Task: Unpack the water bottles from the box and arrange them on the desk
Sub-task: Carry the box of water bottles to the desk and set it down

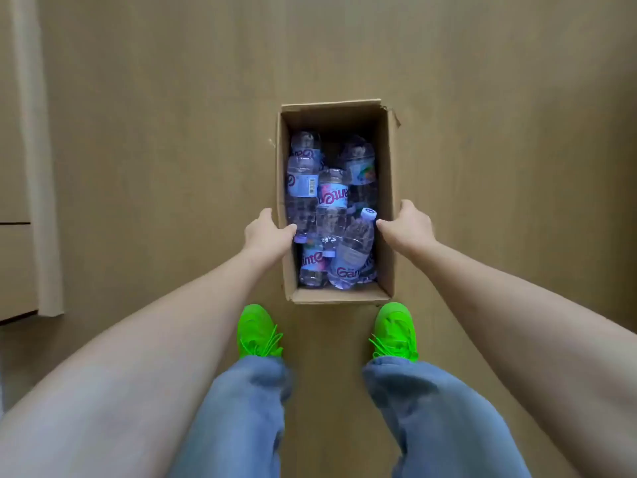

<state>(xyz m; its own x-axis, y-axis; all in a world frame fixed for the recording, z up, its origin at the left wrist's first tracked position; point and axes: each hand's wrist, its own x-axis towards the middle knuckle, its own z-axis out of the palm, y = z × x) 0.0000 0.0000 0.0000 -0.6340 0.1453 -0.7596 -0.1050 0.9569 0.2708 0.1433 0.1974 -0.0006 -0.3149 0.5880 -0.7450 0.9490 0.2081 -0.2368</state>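
An open cardboard box (339, 297) stands on the wooden floor in front of my feet. Several clear water bottles (331, 201) with blue labels and pale caps lie jumbled inside it. My left hand (267, 232) grips the box's left wall, thumb over the rim on the inside. On the opposite side, my right hand (406, 224) holds the right wall the same way, its thumb reaching in near a bottle cap (368, 213). The desk is not in view.
My two bright green shoes (259, 331) and jeans are just below the box. A light wooden cabinet or furniture edge (38, 167) runs down the left side. Bare floor surrounds the box.
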